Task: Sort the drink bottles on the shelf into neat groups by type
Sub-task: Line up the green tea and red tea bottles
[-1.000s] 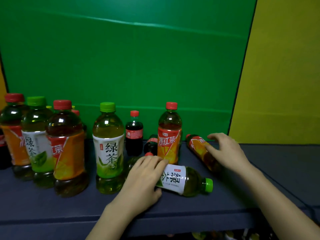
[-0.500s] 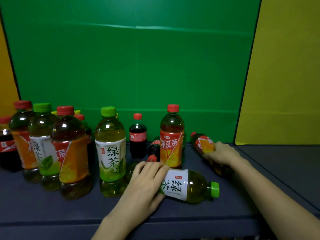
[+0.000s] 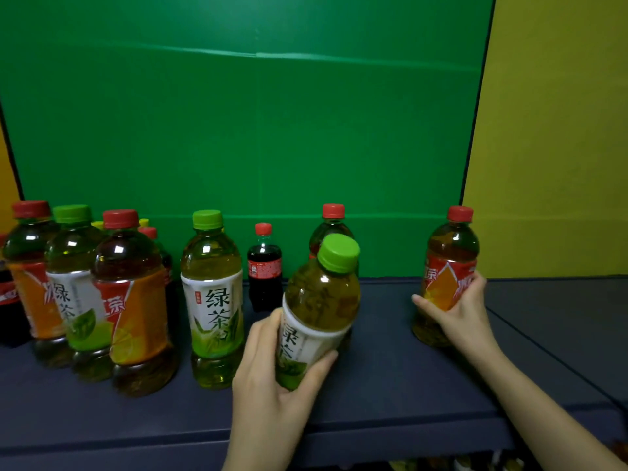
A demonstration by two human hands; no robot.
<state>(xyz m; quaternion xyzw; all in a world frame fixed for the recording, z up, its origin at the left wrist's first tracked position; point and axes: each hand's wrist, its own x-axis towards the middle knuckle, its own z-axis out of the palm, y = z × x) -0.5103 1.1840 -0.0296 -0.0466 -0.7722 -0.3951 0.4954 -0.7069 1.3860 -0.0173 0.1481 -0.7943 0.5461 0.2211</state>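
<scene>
Gathering step: left hand (image 3: 272, 379) curls round a tilted green-tea bottle (image 3: 319, 300), centre; right hand (image 3: 458, 317) clasps an upright red-tea bottle (image 3: 450, 256) at three o'clock — next, probably stand each beside its kind.

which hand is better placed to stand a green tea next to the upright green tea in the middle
Left. The left hand grips a tilted green tea bottle just right of the upright green tea; the right hand holds a red tea bottle farther right.
</scene>
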